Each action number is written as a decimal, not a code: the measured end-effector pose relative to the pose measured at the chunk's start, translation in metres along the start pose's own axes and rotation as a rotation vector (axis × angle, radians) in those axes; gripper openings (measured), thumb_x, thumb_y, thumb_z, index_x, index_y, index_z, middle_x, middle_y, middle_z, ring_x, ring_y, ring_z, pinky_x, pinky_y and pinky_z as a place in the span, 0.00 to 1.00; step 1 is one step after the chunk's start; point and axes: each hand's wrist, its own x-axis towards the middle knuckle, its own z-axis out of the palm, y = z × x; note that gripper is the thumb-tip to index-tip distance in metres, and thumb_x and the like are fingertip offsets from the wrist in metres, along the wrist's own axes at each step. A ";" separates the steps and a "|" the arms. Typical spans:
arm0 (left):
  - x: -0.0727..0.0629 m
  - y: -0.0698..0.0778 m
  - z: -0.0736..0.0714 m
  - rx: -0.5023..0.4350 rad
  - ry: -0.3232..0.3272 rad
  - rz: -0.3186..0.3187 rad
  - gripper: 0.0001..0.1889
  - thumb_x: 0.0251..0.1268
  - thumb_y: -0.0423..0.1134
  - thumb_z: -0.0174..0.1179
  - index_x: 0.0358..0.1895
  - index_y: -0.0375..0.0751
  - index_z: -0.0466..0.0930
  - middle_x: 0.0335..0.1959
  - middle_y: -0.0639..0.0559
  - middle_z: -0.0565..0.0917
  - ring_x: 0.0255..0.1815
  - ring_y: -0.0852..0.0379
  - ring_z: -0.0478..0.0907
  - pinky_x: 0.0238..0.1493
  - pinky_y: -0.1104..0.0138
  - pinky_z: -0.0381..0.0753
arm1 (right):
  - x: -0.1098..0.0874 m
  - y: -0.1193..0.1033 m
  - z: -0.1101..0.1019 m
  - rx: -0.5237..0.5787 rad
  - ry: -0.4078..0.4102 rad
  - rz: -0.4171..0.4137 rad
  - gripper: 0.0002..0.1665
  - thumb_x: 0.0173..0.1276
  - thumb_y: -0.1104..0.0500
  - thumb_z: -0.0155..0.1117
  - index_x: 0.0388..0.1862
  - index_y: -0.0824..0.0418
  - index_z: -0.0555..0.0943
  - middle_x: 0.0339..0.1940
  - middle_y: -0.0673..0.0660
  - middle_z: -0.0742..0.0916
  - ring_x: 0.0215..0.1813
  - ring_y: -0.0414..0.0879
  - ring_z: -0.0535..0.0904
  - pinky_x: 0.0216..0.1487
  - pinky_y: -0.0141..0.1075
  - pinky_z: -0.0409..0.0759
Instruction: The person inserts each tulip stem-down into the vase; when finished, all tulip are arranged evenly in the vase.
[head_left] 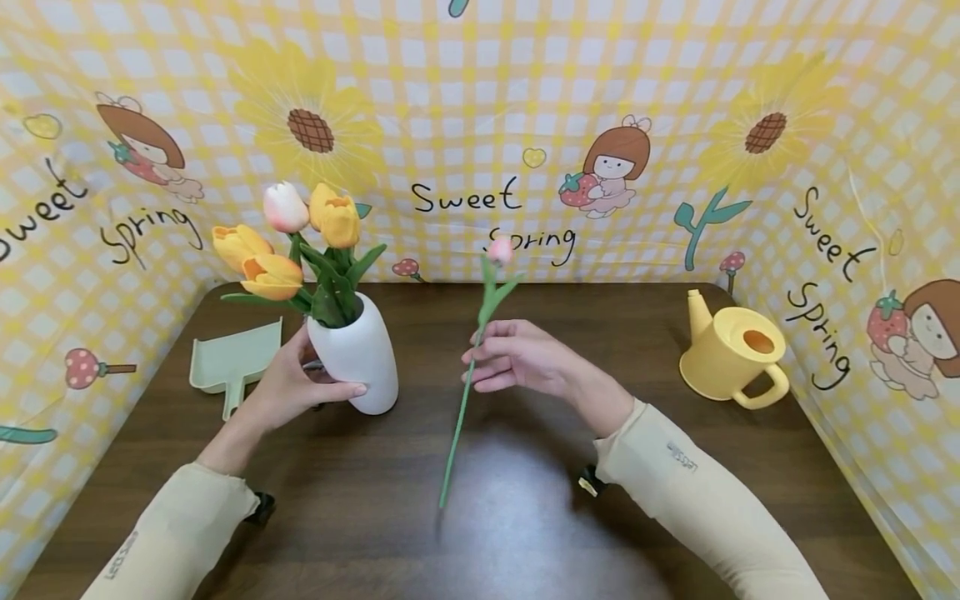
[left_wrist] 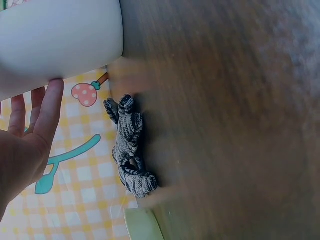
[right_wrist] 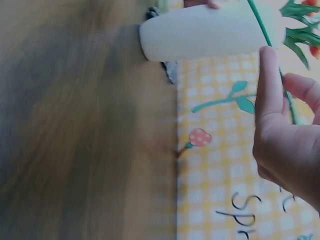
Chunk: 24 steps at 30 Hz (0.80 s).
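My left hand (head_left: pixel 288 379) grips the white vase (head_left: pixel 360 358) from its left side, thumb across the front. Several yellow tulips (head_left: pixel 337 218) and a pink-and-white tulip (head_left: pixel 286 208) stand in the vase with green leaves, leaning left. To the right of it, my right hand (head_left: pixel 525 358) pinches a single pink tulip (head_left: pixel 500 249) by its thin green stem. Its bloom points up and away, and the stem's lower end slants down toward the front. In the right wrist view the stem (right_wrist: pixel 260 24) crosses in front of the vase (right_wrist: pixel 205 34).
A pale green dustpan (head_left: pixel 236 354) lies at the left of the dark wooden table (head_left: pixel 360 517). A grey-and-black knitted item (left_wrist: pixel 129 145) lies behind the vase, mostly hidden in the head view. At the right stands a yellow watering can (head_left: pixel 727 358). Checked cloth (head_left: pixel 465 108) walls the table.
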 end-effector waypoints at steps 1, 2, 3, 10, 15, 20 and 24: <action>0.000 0.000 0.000 -0.002 -0.002 0.001 0.49 0.47 0.31 0.82 0.72 0.58 0.63 0.60 0.53 0.77 0.53 0.49 0.79 0.44 0.60 0.86 | -0.005 -0.002 -0.003 0.023 -0.001 -0.033 0.07 0.72 0.72 0.54 0.43 0.65 0.77 0.39 0.61 0.89 0.42 0.56 0.89 0.47 0.50 0.86; 0.000 0.000 0.000 -0.003 -0.004 0.003 0.50 0.47 0.31 0.82 0.73 0.58 0.63 0.60 0.53 0.77 0.53 0.50 0.79 0.44 0.60 0.86 | -0.009 -0.003 -0.006 0.047 -0.001 -0.069 0.08 0.72 0.73 0.53 0.41 0.64 0.77 0.39 0.61 0.89 0.42 0.56 0.89 0.48 0.51 0.85; 0.001 0.000 0.000 -0.005 -0.006 0.004 0.50 0.46 0.31 0.82 0.73 0.58 0.63 0.60 0.53 0.77 0.53 0.50 0.79 0.44 0.60 0.86 | -0.014 -0.005 -0.009 0.069 0.001 -0.108 0.09 0.71 0.74 0.52 0.40 0.63 0.78 0.39 0.61 0.89 0.42 0.55 0.89 0.48 0.51 0.85; 0.000 0.001 -0.001 0.001 -0.002 0.003 0.49 0.47 0.31 0.81 0.72 0.55 0.63 0.60 0.52 0.77 0.53 0.48 0.79 0.43 0.61 0.86 | -0.042 -0.013 -0.022 0.165 0.012 -0.350 0.13 0.70 0.76 0.51 0.34 0.63 0.80 0.40 0.60 0.90 0.47 0.55 0.88 0.51 0.49 0.83; 0.000 0.001 0.000 -0.003 0.003 -0.002 0.48 0.47 0.31 0.81 0.72 0.56 0.63 0.59 0.52 0.77 0.52 0.47 0.79 0.43 0.62 0.86 | -0.056 -0.018 -0.022 0.210 0.031 -0.487 0.14 0.72 0.76 0.49 0.34 0.62 0.78 0.40 0.60 0.90 0.50 0.56 0.88 0.52 0.50 0.83; -0.001 -0.001 0.000 -0.008 0.002 0.001 0.48 0.47 0.31 0.81 0.72 0.57 0.63 0.59 0.52 0.77 0.52 0.48 0.79 0.42 0.61 0.87 | -0.065 -0.025 -0.016 0.238 0.028 -0.572 0.14 0.72 0.75 0.49 0.33 0.61 0.77 0.42 0.61 0.90 0.53 0.57 0.86 0.54 0.50 0.82; 0.000 -0.002 0.001 -0.009 0.007 0.005 0.48 0.47 0.30 0.81 0.72 0.56 0.63 0.59 0.52 0.78 0.52 0.49 0.79 0.42 0.61 0.87 | -0.067 -0.032 -0.011 0.214 -0.020 -0.642 0.14 0.71 0.75 0.50 0.33 0.61 0.79 0.44 0.61 0.90 0.54 0.58 0.86 0.55 0.49 0.82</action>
